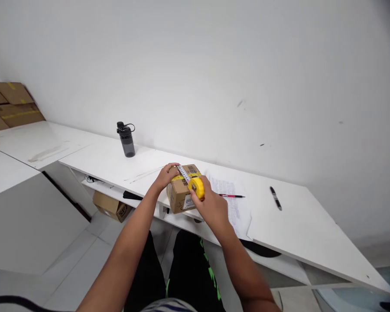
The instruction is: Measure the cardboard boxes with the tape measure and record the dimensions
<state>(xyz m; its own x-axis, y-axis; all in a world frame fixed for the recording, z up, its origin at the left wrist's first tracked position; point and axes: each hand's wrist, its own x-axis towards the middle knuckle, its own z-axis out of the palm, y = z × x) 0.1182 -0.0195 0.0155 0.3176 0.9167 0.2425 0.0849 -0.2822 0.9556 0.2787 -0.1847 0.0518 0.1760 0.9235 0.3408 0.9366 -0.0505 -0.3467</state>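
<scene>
A small brown cardboard box (177,195) with yellow tape and labels sits at the white desk's front edge. Across its top runs the pulled-out blade (183,174) of a tape measure, marked with numbers. My right hand (214,207) is closed around the tape measure's yellow case (196,187), held against the box's right side. At the box's far left corner, my left hand (167,177) has its fingers closed at the blade's end. Its thumb lies by the box top, and the fingertips are partly hidden.
Written paper sheets (237,216) lie right of the box, a red and black pen (232,196) on them. Further right is a black marker (275,198). A dark water bottle (126,141) stands by the wall. Below the desk is another carton (112,206); larger cartons (17,104) stand far left.
</scene>
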